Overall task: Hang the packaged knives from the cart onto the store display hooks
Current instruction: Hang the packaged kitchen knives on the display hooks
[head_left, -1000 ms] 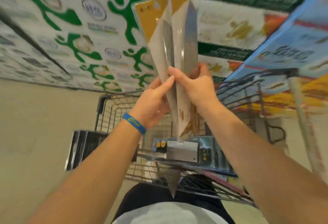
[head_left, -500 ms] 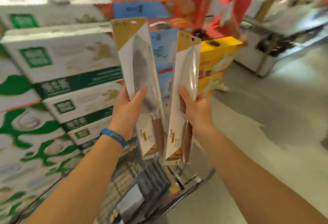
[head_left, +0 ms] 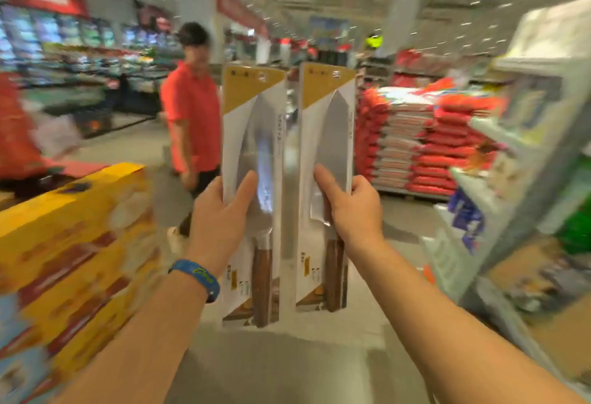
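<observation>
Along my left edge, yellow boxes (head_left: 73, 231): stacked, blurred, the biggest item I log.
Shelving (head_left: 527, 154): right side, goods too smeared for me to name.
Red sacks (head_left: 415, 151): piled in rows, right of centre, far back.
Person in red shirt (head_left: 192, 115): standing in the aisle, left of centre.
Left packaged knife (head_left: 252, 154): upright in mid-air at centre, blade up, wooden handle down.
Right packaged knife (head_left: 329, 135): upright just beside it, a narrow gap between.
Left hand (head_left: 220, 221): gripping the left packaged knife, thumb across its front.
Right hand (head_left: 355, 215): gripping the right packaged knife, thumb on its front.
Wristband (head_left: 196, 277): blue, on the left wrist.
</observation>
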